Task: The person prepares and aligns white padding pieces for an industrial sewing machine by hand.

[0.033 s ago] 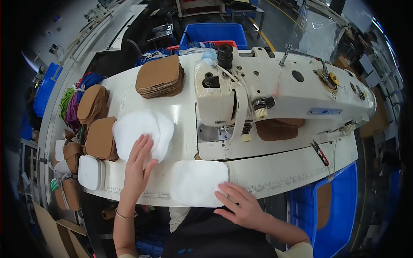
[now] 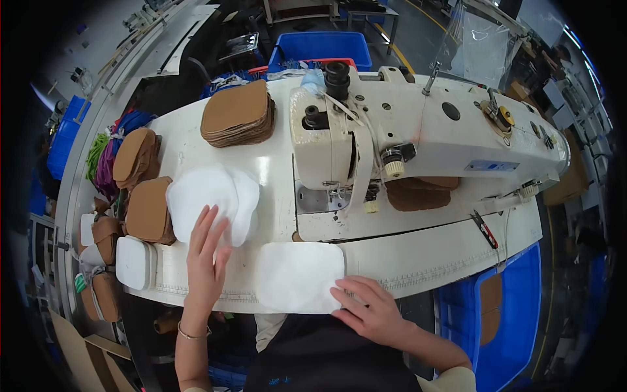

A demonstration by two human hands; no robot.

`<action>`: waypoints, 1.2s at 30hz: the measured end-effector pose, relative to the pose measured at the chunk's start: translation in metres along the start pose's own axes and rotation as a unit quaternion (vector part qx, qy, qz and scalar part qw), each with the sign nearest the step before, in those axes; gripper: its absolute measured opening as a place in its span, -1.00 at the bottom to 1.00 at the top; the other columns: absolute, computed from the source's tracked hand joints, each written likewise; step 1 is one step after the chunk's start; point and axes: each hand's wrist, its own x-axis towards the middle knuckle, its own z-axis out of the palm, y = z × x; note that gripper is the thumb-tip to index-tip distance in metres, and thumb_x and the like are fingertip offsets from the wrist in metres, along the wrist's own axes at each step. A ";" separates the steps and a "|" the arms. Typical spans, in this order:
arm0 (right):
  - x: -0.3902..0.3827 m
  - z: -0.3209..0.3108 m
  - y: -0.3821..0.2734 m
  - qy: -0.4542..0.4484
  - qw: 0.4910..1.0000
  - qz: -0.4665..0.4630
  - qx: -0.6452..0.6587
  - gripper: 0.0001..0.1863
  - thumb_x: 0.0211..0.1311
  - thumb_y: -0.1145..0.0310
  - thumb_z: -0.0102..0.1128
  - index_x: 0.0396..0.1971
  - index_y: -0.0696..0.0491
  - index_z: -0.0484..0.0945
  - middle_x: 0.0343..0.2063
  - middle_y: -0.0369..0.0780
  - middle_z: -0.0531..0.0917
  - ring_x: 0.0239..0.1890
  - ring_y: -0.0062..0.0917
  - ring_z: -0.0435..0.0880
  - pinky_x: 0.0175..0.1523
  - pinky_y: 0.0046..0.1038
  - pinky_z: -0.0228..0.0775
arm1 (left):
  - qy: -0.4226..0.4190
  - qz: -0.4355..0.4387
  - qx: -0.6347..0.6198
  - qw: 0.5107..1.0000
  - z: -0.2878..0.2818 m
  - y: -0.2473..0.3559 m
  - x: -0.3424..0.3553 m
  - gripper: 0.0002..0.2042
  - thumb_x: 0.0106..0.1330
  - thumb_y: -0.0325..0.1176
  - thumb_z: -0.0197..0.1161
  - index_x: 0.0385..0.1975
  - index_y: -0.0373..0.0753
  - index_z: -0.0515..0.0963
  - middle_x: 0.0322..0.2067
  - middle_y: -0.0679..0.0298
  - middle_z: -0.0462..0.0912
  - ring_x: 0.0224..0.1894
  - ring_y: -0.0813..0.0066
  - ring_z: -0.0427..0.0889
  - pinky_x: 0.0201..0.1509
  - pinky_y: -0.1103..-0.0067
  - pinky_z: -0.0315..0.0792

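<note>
A white rounded-square fabric piece point(image 2: 297, 276) lies flat at the table's front edge. My right hand point(image 2: 373, 310) touches its right edge with the fingertips, fingers and thumb apart. To the left, several overlapping white pieces point(image 2: 206, 193) form a loose pile. My left hand point(image 2: 208, 264) is at that pile's lower edge, fingers stretched out and nothing held; I cannot tell whether the fingertips touch it. Behind the front piece stands a white sewing machine point(image 2: 418, 144), its needle area point(image 2: 336, 195) just beyond. Brown pieces point(image 2: 421, 194) lie under its arm.
Stacks of brown pieces stand at the back point(image 2: 236, 111) and left point(image 2: 149, 209) of the table point(image 2: 274, 176). A white stack point(image 2: 134, 262) sits at the left front edge. Red-and-black thread snips point(image 2: 484, 230) lie at right. A blue bin point(image 2: 516, 307) stands below, right.
My left hand has drawn slightly back toward me from the white pile. My right hand stays at the front piece's right edge. The whole view has shifted a little.
</note>
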 end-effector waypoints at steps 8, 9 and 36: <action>0.012 -0.005 0.012 -0.109 0.991 -0.065 -0.034 -0.63 -0.10 0.46 0.20 -0.20 0.20 0.50 -0.26 -0.19 0.49 -0.23 -0.42 0.51 -0.11 -0.50 0.41 | -0.251 -0.005 -0.313 0.916 0.029 0.084 -0.022 -0.82 0.11 -0.60 0.26 -0.27 -0.29 0.61 -0.25 0.22 0.53 -0.22 0.35 0.54 -0.21 0.53 0.46; 0.013 -0.005 0.010 -0.116 0.987 -0.090 -0.061 -0.66 -0.12 0.45 0.17 -0.25 0.21 0.50 -0.29 -0.19 0.48 -0.23 -0.42 0.51 -0.12 -0.50 0.41 | -0.253 -0.006 -0.315 0.915 0.033 0.083 -0.025 -0.82 0.11 -0.60 0.26 -0.27 -0.29 0.61 -0.25 0.22 0.53 -0.22 0.35 0.54 -0.21 0.53 0.46; -0.002 -0.004 0.000 -0.022 0.999 -0.014 0.043 -0.68 -0.08 0.54 0.23 -0.23 0.15 0.46 -0.32 -0.22 0.46 -0.35 -0.42 0.52 -0.26 -0.46 0.41 | -0.202 -0.079 -0.374 0.902 0.043 0.078 -0.029 -0.94 0.01 -0.62 0.26 -0.51 -0.37 0.56 -0.43 0.29 0.61 -0.52 0.59 0.57 -0.45 0.70 0.45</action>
